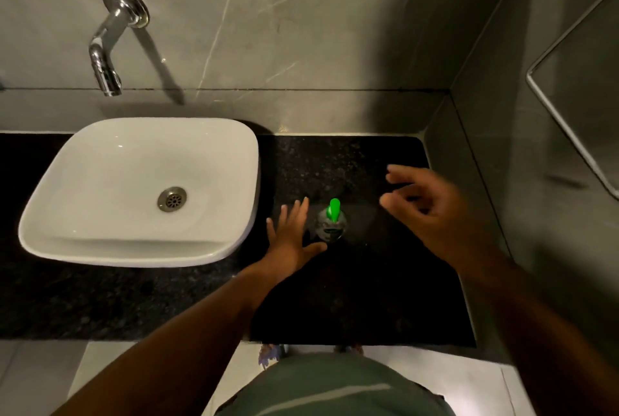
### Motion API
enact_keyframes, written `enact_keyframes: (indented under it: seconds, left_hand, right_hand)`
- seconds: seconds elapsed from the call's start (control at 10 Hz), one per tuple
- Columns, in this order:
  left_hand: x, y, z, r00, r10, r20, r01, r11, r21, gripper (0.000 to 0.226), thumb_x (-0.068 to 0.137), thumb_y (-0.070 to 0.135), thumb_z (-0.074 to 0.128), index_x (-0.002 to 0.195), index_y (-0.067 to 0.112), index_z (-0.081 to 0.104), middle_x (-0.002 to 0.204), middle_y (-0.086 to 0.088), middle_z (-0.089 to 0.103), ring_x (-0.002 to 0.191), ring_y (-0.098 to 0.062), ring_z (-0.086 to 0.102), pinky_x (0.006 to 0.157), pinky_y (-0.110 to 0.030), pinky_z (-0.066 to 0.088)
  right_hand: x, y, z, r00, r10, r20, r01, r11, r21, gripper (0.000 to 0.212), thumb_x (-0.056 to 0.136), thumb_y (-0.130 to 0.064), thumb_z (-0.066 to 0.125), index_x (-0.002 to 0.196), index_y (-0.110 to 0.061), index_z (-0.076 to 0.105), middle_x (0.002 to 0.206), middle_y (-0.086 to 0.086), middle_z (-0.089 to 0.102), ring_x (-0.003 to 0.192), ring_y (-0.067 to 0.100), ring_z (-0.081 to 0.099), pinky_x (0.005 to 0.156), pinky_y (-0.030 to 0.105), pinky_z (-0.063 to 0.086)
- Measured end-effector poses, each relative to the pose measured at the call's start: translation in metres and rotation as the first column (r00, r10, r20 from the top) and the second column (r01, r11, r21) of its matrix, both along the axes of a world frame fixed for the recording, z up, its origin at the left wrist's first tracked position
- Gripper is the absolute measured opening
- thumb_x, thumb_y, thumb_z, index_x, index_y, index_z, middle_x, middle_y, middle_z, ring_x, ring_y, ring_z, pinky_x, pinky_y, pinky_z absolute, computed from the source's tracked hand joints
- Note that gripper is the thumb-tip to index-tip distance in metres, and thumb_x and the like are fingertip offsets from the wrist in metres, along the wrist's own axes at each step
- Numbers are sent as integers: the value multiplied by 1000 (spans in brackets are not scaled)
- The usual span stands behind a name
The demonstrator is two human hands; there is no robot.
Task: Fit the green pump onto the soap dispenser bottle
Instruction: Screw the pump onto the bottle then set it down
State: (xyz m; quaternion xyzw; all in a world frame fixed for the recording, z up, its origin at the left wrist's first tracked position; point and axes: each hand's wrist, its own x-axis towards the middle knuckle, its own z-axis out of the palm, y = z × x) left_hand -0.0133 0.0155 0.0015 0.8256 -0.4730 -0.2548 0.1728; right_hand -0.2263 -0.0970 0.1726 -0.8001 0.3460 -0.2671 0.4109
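Note:
A clear soap dispenser bottle [330, 229] stands upright on the black granite counter [351, 167], seen from above. The bright green pump [334, 209] sits on its top, nozzle pointing away from me. My left hand [290, 237] lies just left of the bottle, fingers spread, thumb reaching toward the bottle's near side without gripping it. My right hand [432, 211] hovers higher up, to the right of the bottle, with its fingers loosely curled and apart, holding nothing.
A white basin [60, 181] with a metal drain sits on the counter to the left. Above it a chrome tap [107, 57] sticks out of the grey tiled wall. A side wall with a framed panel [569, 87] closes off the right.

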Motion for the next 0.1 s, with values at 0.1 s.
enact_keyframes:
  seconds: [0.1]
  left_hand:
    - [19,1,38,992,-77,105,86,993,-82,84,88,47,59,152,29,7,161,0,9,146,-23,-3,114,-51,-10]
  right_hand:
    - [-40,1,65,960,112,255,-77,987,-144,39,87,-49,60,121,-30,59,115,-8,67,97,11,66,77,17,50]
